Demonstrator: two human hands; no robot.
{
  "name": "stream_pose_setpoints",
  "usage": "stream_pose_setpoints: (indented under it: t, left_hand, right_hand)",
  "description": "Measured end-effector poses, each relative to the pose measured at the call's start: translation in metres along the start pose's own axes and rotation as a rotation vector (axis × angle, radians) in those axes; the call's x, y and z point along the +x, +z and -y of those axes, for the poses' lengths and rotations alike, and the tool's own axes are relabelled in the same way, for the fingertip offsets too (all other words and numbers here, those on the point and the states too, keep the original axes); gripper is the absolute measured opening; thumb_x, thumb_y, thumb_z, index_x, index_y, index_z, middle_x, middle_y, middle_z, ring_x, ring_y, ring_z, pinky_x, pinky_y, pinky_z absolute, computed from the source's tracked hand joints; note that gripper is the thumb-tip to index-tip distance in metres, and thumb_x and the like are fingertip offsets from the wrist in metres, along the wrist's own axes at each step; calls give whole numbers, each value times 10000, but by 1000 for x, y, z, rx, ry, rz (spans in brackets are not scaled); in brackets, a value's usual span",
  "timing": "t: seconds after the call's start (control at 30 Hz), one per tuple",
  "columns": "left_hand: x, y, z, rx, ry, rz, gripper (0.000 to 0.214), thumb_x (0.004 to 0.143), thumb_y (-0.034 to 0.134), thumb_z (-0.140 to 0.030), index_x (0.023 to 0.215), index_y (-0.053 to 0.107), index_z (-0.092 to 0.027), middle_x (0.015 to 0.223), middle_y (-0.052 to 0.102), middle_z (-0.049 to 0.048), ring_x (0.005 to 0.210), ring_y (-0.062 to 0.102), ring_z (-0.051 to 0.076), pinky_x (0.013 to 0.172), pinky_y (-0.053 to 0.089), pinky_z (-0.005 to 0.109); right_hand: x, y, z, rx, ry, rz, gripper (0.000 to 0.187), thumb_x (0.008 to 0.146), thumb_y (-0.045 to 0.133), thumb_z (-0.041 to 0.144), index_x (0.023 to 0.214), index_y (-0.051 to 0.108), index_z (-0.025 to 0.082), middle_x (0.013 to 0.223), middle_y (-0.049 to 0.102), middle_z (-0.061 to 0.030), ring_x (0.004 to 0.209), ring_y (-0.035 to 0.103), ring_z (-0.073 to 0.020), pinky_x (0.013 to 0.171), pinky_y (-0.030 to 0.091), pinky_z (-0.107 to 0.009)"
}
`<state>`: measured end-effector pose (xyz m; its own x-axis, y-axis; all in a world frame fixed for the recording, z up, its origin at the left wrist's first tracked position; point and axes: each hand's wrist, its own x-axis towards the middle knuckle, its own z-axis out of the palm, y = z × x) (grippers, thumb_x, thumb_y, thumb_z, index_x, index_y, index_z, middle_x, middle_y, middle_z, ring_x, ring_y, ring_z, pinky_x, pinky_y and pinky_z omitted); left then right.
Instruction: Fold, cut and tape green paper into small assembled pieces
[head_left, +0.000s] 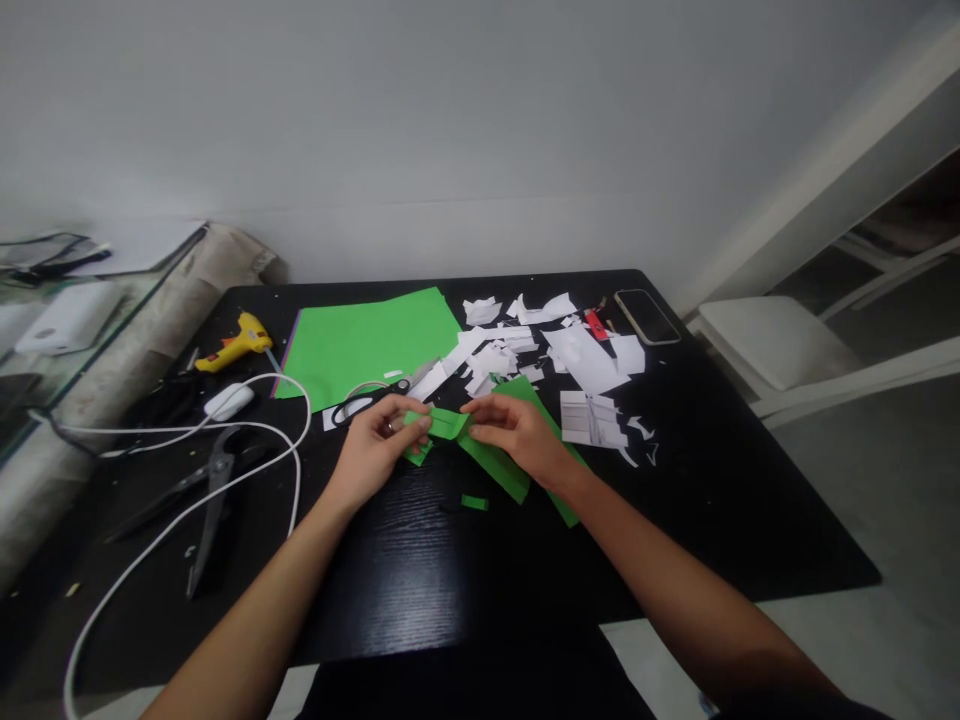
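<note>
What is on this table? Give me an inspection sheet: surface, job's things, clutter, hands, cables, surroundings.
Surface: black table, dark wood grain.
Job's things: folded green paper between both hands; small green scrap nearer the person.
Clutter: white scraps, scissors, green sheet, glue gun, pliers, phone.
Hands: left hand and right hand both pinch the folded green paper.
Cables: white cable loops over the table's left side.
Surroundings: white wall behind, white chair at right.

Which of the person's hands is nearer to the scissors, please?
Left. The left hand sits just this side of the scissors, close to their handles; the right hand is farther right. Both pinch the green paper.
</note>
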<state>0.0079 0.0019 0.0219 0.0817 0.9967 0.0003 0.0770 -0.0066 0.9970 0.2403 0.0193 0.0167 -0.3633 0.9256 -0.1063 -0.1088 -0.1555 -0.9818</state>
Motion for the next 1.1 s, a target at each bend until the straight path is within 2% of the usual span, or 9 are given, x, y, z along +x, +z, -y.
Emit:
stream_pose_setpoints:
  t: [0.13, 0.33, 0.47, 0.63, 0.87, 1.1]
  left_hand:
    - [2, -4, 3, 5, -6, -51, 202, 845, 818, -347, 943, 736, -191, 672, 711, 0, 579, 661, 136, 585, 554, 255]
    - [1, -6, 6, -43, -54, -44, 214, 828, 762, -315, 996, 735, -186, 690, 726, 5, 610, 683, 157, 614, 550, 273]
    - [0, -6, 4, -52, -48, -52, 197, 781, 733, -268, 963, 739, -192, 669, 715, -2, 600, 679, 163, 609, 549, 281]
    - [0, -5, -2, -19, -46, -7, 226, 756, 778, -274, 967, 754, -194, 691, 724, 2, 626, 698, 176, 628, 571, 300]
    - [-1, -4, -5, -43, -109, 54, 181, 707, 780, -222, 854, 677, -195, 702, 675, -12, 627, 637, 144, 623, 515, 266]
    - [-3, -4, -5, -72, -128, 233, 199, 728, 825, -219, 824, 652, -195, 954, 683, 24, 706, 593, 127, 616, 484, 247]
  right_hand:
    - [-2, 1, 2, 16, 59, 11, 211, 816, 825, 284, 1026, 810, 277, 896, 776, -4, 773, 688, -171, 744, 545, -339]
    - [-1, -1, 4, 36, 85, -4, 172, 830, 805, 332, 994, 818, 283, 748, 704, 22, 621, 563, -146, 599, 403, -299]
    - [0, -4, 5, -12, 59, -9, 118, 837, 799, 314, 946, 820, 276, 756, 699, 12, 638, 558, -157, 625, 403, -319]
    - [0, -5, 7, -43, 48, -12, 122, 850, 783, 299, 966, 818, 280, 775, 718, 3, 647, 565, -162, 629, 412, -331]
    - [0, -5, 7, -72, -11, 12, 135, 836, 768, 310, 950, 834, 282, 826, 752, -1, 726, 625, -172, 688, 455, -342]
    - [0, -6, 5, -89, -47, 63, 185, 806, 721, 224, 942, 835, 276, 915, 777, -2, 818, 674, -178, 782, 514, -350]
